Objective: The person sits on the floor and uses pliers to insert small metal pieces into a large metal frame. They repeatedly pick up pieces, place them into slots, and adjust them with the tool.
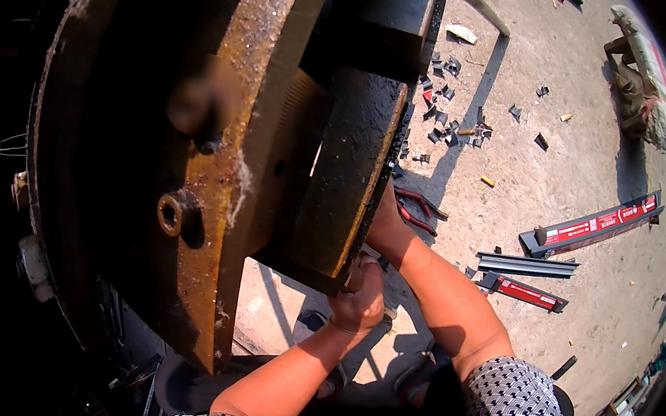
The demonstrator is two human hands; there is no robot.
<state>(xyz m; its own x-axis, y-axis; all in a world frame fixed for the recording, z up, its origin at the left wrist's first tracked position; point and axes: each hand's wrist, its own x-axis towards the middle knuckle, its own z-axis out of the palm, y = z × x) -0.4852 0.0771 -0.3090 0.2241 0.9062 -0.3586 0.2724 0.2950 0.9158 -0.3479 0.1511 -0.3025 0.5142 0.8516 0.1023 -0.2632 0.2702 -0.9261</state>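
A large machine with a greasy, rusty steel plate fills the left side. Beside this plate, a dark oily metal block has a worn yellowish edge. Just under the block's lower corner is my left hand, its fingers curled closed; whatever they grip is hidden. My right hand reaches behind the block's right edge. Only its wrist end shows there, and the fingers are out of sight. Red-handled pliers lie just past my right wrist.
Small dark metal offcuts lie scattered over the concrete floor. At the right are a long channel piece with a red label, a grey metal profile and a shorter red-labelled piece. A padded bench stands far right.
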